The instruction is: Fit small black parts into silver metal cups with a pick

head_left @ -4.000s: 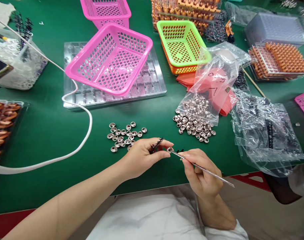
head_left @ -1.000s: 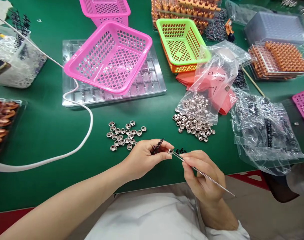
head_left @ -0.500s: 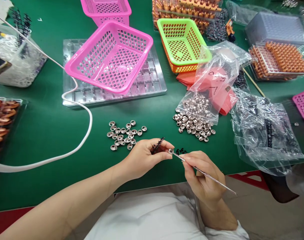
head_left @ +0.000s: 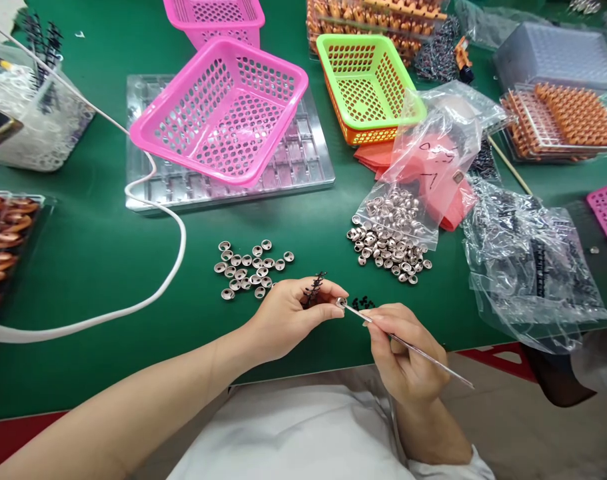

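Between thumb and index finger, my left hand point(head_left: 288, 313) pinches a small silver metal cup point(head_left: 341, 303). A black branched plastic sprue point(head_left: 313, 289) also sticks up out of that hand. My right hand point(head_left: 408, 350) grips a thin metal rod point(head_left: 423, 359) like a pen, and its tip meets the cup's opening. Just behind the fingers lie tiny black pieces point(head_left: 364, 303). Loose metal cups point(head_left: 240, 274) are spread on the table beyond my left hand. A denser heap of the same cups point(head_left: 390, 250) spills from a clear bag point(head_left: 426, 220) farther right.
A pink basket point(head_left: 183, 143) rests on a clear compartment tray point(head_left: 303, 170). Right of it stands a green basket point(head_left: 368, 123) nested in an orange one. A white cable point(head_left: 183, 247) curves across the left. Crumpled plastic bags point(head_left: 533, 267) and trays of orange parts point(head_left: 578, 117) occupy the right.
Both hands stay nearly in place, with the rod tip still at the cup. The black sprue has shifted slightly, and the whole view has moved a little.
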Action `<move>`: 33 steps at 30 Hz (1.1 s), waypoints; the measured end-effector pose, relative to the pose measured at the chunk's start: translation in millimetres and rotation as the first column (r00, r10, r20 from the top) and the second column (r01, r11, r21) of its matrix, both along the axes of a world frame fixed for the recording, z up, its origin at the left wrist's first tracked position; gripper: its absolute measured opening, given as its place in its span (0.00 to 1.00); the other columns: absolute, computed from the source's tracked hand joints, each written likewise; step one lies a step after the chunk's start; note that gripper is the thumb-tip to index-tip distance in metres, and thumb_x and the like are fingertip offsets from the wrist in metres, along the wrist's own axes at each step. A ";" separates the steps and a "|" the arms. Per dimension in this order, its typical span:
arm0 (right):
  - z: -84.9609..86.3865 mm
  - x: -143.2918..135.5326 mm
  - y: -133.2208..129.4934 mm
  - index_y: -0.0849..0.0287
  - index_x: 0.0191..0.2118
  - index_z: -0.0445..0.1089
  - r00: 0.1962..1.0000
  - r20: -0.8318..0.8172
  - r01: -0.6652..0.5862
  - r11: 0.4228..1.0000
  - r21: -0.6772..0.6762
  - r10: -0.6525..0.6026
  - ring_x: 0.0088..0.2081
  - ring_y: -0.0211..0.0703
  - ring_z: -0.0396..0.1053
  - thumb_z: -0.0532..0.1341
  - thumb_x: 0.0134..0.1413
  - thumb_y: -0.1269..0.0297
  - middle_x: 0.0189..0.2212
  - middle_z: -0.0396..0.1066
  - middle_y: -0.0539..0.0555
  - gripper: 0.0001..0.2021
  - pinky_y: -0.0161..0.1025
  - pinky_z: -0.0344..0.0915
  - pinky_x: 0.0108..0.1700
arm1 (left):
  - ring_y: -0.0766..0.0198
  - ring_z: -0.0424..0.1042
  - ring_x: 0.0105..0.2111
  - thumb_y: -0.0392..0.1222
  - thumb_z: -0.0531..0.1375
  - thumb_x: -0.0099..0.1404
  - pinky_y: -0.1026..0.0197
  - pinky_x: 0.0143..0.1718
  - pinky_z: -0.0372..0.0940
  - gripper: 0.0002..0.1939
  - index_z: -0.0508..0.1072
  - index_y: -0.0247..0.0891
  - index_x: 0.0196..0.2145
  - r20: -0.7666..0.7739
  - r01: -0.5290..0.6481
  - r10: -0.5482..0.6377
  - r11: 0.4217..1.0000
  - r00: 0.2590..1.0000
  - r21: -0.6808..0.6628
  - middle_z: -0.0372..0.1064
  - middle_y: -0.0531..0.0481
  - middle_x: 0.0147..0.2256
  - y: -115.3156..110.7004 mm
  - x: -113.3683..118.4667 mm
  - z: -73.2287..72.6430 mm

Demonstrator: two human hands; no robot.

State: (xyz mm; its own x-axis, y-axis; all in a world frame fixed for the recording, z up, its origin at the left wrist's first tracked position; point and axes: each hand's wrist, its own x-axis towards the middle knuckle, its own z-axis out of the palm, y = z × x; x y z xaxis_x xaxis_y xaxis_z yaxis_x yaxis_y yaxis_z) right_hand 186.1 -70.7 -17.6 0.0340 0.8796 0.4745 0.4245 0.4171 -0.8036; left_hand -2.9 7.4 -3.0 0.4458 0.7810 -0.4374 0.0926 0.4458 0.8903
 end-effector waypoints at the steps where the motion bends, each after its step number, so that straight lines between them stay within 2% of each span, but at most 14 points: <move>1: -0.5 -0.8 -0.2 0.55 0.50 0.71 1.000 -0.014 0.009 1.000 -0.005 -0.009 0.38 0.47 0.78 0.62 0.54 0.82 0.39 0.80 0.55 0.21 0.47 0.77 0.36 | 0.61 0.77 0.33 0.39 0.68 0.57 0.62 0.38 0.72 0.06 0.80 0.37 0.35 -0.011 0.000 0.000 1.000 1.000 0.016 0.79 0.50 0.32 -0.4 0.2 0.0; 11: -5.0 -6.6 -0.5 0.54 0.46 0.73 0.994 -0.076 0.070 0.997 -0.044 -0.073 0.37 0.47 0.78 0.63 0.55 0.81 0.36 0.80 0.54 0.17 0.47 0.77 0.36 | 0.64 0.74 0.29 0.36 0.64 0.61 0.65 0.32 0.69 0.04 0.80 0.37 0.34 -0.131 0.074 -0.039 0.958 0.991 0.277 0.79 0.50 0.31 -1.2 -1.5 1.9; 17: -3.6 -7.7 -1.0 0.54 0.45 0.73 0.992 -0.088 0.083 0.993 -0.089 -0.091 0.36 0.47 0.78 0.63 0.56 0.78 0.35 0.80 0.54 0.14 0.46 0.77 0.34 | 0.64 0.75 0.30 0.35 0.63 0.63 0.66 0.33 0.68 0.05 0.80 0.37 0.35 -0.158 0.112 -0.053 0.914 0.986 0.389 0.78 0.50 0.31 -2.0 -3.2 0.7; 20: -2.1 -5.0 -1.6 0.53 0.47 0.73 0.995 -0.071 0.066 0.995 -0.072 -0.071 0.37 0.47 0.78 0.63 0.56 0.79 0.36 0.80 0.54 0.16 0.45 0.77 0.34 | 0.63 0.76 0.32 0.36 0.63 0.63 0.65 0.35 0.69 0.05 0.80 0.37 0.36 -0.152 0.116 -0.066 0.929 0.986 0.350 0.79 0.50 0.32 -1.7 -2.5 -0.4; 24: 0.4 -0.6 -2.3 0.53 0.48 0.72 0.999 -0.022 0.042 0.998 -0.044 -0.043 0.37 0.47 0.78 0.63 0.55 0.80 0.37 0.79 0.54 0.18 0.45 0.77 0.34 | 0.63 0.76 0.33 0.39 0.65 0.62 0.65 0.37 0.70 0.05 0.80 0.37 0.36 -0.090 0.117 -0.102 0.975 0.991 0.188 0.80 0.50 0.33 -0.9 -0.6 -2.8; 28: 2.1 0.5 -2.4 0.54 0.49 0.71 0.999 0.008 0.042 0.999 -0.014 -0.042 0.37 0.47 0.78 0.63 0.54 0.81 0.37 0.79 0.54 0.19 0.45 0.77 0.35 | 0.63 0.76 0.35 0.39 0.67 0.59 0.64 0.40 0.70 0.07 0.81 0.37 0.37 -0.010 0.082 -0.082 0.995 0.997 0.063 0.79 0.50 0.34 0.0 0.4 -4.9; 33: 1.7 0.2 -2.9 0.54 0.49 0.71 0.998 -0.017 0.057 0.998 0.014 -0.056 0.36 0.47 0.79 0.63 0.53 0.81 0.37 0.79 0.54 0.20 0.47 0.77 0.36 | 0.63 0.75 0.34 0.40 0.68 0.58 0.64 0.39 0.69 0.08 0.81 0.37 0.36 0.024 0.068 -0.068 0.998 0.997 0.011 0.78 0.50 0.34 1.7 -0.5 -5.3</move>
